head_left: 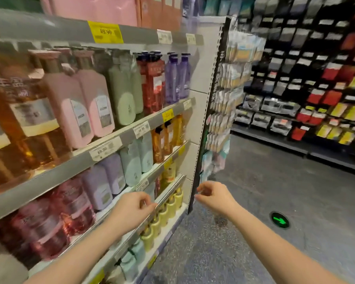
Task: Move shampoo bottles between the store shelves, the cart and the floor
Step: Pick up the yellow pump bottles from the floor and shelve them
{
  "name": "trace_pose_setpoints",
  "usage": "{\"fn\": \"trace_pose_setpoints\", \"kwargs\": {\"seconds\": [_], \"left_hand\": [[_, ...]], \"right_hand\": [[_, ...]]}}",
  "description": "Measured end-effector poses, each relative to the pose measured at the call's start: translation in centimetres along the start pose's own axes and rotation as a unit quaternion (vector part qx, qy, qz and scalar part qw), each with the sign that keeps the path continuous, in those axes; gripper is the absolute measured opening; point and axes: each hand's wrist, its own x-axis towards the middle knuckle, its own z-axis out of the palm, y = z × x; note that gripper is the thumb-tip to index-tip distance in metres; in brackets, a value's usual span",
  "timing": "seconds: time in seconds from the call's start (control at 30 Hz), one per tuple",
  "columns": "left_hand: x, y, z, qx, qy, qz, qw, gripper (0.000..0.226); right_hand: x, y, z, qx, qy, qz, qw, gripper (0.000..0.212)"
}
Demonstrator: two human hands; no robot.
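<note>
While neither hand holds anything, you are, as I judge it, at the reach-in step, between carries and about to pick. The yellow pump bottles (168, 210) are the closest stock. They stand in a row on a low shelf, just beyond and below your left fingertips. Each one is upright, its long axis vertical and its pump head on top. The blur hides which way the spouts turn.

Your left hand (131, 210) hangs with fingers loosely curled, thumb near the forefinger, pinching nothing. Its tips are right at the shelf rail (168, 193) above that row, and I cannot tell whether they touch it. Your right hand (215, 196) is loosely curled too and empty. Its fingertips are just beside the shelf unit's end panel (201, 119), out over the grey floor (254, 201).

For the next move, drop your left fingers under the rail, spread them and wrap a bottle's body below the pump. Then lift it straight up along its axis, so that its neighbours stay standing. No cart shows, so the drop-off lies somewhere outside this view. A green arrow marker (279, 219) sits in the floor, well to the right of your right fingers.
</note>
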Motion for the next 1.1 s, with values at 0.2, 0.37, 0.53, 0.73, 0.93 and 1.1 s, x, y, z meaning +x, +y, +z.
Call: {"fn": "trace_pose_setpoints", "kwargs": {"seconds": [0.2, 0.37, 0.53, 0.73, 0.93, 1.1], "left_hand": [[10.1, -1.8, 3.9, 0.000, 0.047, -0.087, 0.995, 0.029], [19.1, -3.3, 10.4, -0.020, 0.111, -0.164, 0.980, 0.035], [27.8, -5.1, 17.4, -0.035, 0.167, -0.210, 0.963, 0.028], [33.6, -10.6, 23.4, -0.004, 0.189, -0.230, 0.955, 0.022], [35.0, -14.5, 27.0, 0.098, 0.312, -0.186, 0.927, 0.028], [34.9, -15.4, 28.7, 0.157, 0.360, -0.123, 0.911, 0.023]], "right_hand": [[15.4, 4.2, 0.5, -0.059, -0.096, -0.046, 0.993, 0.015], [29.1, 9.6, 3.1, -0.131, -0.213, -0.093, 0.964, 0.021], [40.9, 15.6, 7.3, -0.145, -0.273, -0.116, 0.944, 0.029], [52.6, 21.4, 15.5, -0.098, -0.201, -0.116, 0.968, 0.072], [60.6, 23.6, 24.2, 0.031, -0.156, -0.094, 0.983, 0.088], [63.7, 25.1, 27.3, 0.201, -0.107, -0.149, 0.962, 0.126]]}}
